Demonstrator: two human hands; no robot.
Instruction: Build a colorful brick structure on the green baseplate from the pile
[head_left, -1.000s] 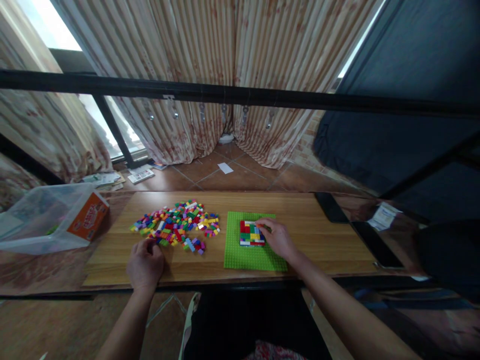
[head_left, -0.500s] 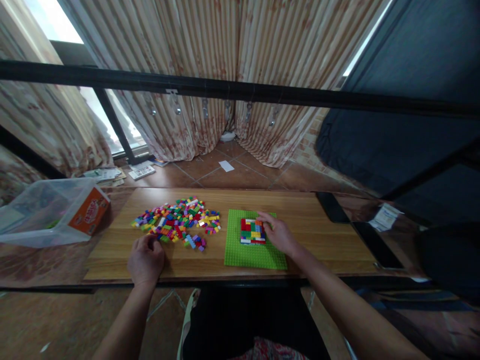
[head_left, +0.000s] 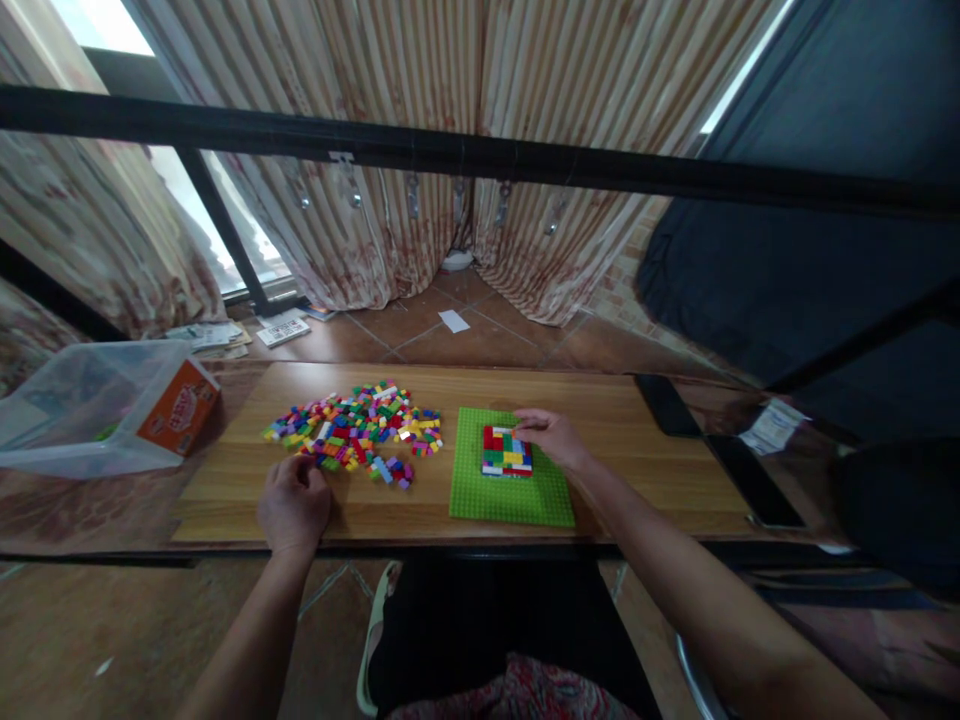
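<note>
My left hand (head_left: 294,505) rests curled on the table at the near edge of a heap of small toy bricks (head_left: 360,425); whether anything lies in its fingers is hidden. On a light green studded baseplate (head_left: 480,500) sits a flat, multicoloured block of joined bricks (head_left: 504,455), with red, yellow, green, blue and white showing. Over that block's far right corner is my right hand (head_left: 553,438), thumb and fingers pinched together. A small building brick seems to be between the fingertips, mostly covered by them.
A clear plastic box (head_left: 90,400) with an orange label stands left of the wooden table board (head_left: 637,490). Two dark flat devices, one a black slab (head_left: 666,405) and the other a phone-like slab (head_left: 754,480), lie at the right. A black rail (head_left: 450,150) crosses beyond the table.
My right hand has drawn its fingers into a pinch and risen slightly at the block's corner. The orange brick seen there no longer shows on the block. My left hand stays by the heap.
</note>
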